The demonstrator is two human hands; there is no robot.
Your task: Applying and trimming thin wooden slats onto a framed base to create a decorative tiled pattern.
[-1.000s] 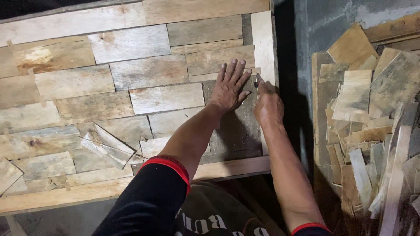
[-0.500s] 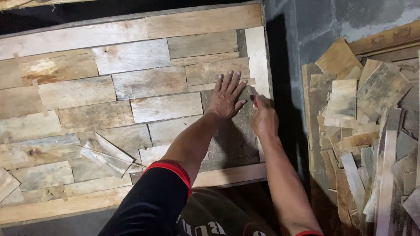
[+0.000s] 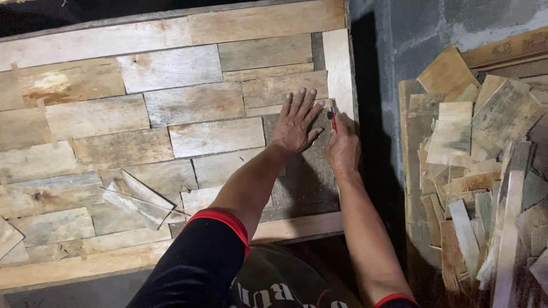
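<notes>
Wood panel; scrap pile right; loose offcuts.

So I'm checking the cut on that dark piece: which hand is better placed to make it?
Probably the right hand: it grips the red-handled tool at the dark piece's right edge. The left hand lies flat, steadying it.

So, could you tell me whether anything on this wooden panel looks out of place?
Yes: a few loose wood offcuts lie askew across the flat-laid boards at the lower left, and the darker piece under the left hand stands out from the paler boards.
</notes>
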